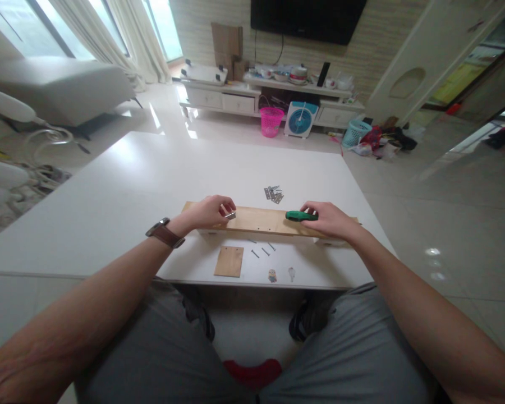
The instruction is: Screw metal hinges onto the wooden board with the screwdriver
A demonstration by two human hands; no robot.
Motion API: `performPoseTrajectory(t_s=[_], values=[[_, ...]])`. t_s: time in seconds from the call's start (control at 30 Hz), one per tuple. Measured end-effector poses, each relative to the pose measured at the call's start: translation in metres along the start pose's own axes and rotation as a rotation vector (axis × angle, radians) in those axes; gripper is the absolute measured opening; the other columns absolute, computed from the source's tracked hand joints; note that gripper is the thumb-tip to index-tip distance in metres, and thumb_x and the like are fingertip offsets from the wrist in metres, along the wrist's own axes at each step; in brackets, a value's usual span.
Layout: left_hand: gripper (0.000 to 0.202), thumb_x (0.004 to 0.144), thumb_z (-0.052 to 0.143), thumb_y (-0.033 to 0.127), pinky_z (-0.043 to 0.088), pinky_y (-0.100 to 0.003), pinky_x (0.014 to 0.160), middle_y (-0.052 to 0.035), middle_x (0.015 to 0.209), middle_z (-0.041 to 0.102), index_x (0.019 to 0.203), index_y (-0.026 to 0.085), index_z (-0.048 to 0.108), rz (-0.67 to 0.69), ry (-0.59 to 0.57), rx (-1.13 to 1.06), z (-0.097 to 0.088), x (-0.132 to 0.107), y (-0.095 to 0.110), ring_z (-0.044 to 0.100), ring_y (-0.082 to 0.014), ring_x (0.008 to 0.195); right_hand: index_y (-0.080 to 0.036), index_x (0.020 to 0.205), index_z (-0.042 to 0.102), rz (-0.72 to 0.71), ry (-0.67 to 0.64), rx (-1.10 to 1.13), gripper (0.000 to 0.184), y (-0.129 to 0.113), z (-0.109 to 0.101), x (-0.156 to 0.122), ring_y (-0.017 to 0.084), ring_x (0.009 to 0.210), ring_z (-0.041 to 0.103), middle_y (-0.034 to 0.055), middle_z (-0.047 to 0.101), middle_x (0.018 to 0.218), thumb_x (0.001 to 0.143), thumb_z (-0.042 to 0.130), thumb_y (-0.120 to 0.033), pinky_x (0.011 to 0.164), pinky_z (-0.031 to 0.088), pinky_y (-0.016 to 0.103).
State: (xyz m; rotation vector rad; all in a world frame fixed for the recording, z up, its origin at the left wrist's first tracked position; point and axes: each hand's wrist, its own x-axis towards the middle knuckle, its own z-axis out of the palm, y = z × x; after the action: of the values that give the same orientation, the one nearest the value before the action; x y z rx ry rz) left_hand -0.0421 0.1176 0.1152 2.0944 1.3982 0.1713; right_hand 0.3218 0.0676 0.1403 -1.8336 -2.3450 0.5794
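A long wooden board (261, 217) lies across the white table (164, 174), raised on light supports, with two small dark holes near its front edge. Over its left part, my left hand (214, 212) pinches a small silvery metal hinge (230, 215). My right hand (329, 219) is above the right part, its fingers closed round a green-handled screwdriver (298, 216); the shaft cannot be seen. Behind the board sits a small pile of metal hinges (273, 194). In front are several long screws (265, 252) and a small square wooden piece (229, 261) with two holes.
Two small flat trinkets, one a cartoon-like figure (272, 275) and one pale (292, 274), lie by the table's front edge. Beyond the table are a pink basket (271, 122), a blue fan (300, 119) and a white TV cabinet (239, 103). A chair stands at the left.
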Motion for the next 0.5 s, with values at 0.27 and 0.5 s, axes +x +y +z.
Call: performPoseTrajectory(t_s=[0.27,0.5], values=[[0.036,0.069,0.069,0.016,0.056,-0.028,0.070,-0.0059,0.087,0.076,0.104,0.016,0.075,0.032,0.018,-0.017,0.0024,0.0032,-0.0077,0.071,-0.0192,0.077,-0.023,0.108,0.072,0.005,-0.022,0.018,0.021,-0.0003,0.0001,0.0001,0.024,0.091,0.071,0.0078,0.079,0.106,0.088,0.070,-0.029,0.080,0.049,0.035],[0.038,0.068,0.067,0.014,0.055,-0.029,0.070,-0.0066,0.090,0.077,0.105,0.016,0.076,0.043,0.010,0.007,0.0021,0.0026,-0.0055,0.071,-0.0199,0.078,-0.022,0.107,0.072,0.001,-0.027,0.013,0.021,-0.0020,-0.0005,-0.0001,0.024,0.091,0.070,0.0078,0.079,0.106,0.087,0.070,-0.029,0.079,0.048,0.034]])
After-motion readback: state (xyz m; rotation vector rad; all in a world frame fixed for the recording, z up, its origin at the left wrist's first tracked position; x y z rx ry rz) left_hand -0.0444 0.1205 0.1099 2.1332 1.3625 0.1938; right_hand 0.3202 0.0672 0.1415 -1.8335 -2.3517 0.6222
